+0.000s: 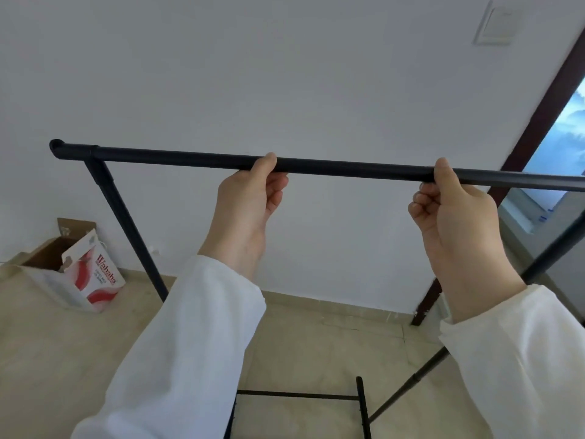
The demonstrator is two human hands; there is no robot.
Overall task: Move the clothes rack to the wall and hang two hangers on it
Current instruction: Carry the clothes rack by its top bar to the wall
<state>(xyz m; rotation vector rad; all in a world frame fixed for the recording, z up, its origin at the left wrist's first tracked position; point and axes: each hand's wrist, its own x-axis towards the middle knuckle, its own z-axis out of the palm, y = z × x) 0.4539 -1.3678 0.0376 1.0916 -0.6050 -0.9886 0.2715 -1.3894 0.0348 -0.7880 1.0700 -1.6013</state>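
Clothes rack, black and made of thin round metal tube, fills the middle of the head view, standing on a pale tiled floor just in front of a plain white wall. Its top rail runs almost level from left to right, parallel to the wall, with a rounded end cap at the left; the right end runs out of view. A slanted leg drops from the left joint, and lower bars of the base show near the bottom edge between the person's arms. No hangers are on the rail or anywhere in view. The left hand is wrapped around the rail near its middle, fingers curled over the top and thumb below. The right hand is clamped on the same rail further toward the right, gripping the same way. Both arms, in white sleeves, reach forward and up, so the rail lies directly ahead of the person, with the wall beyond it. The coming move appears to turn on the small gap left between rail and wall: a straight push forward, keeping the rail parallel to the wall. To the far left, an open cardboard box with red print sits on the floor against the wall. At right, a dark brown door frame stands close to the rack's right side.
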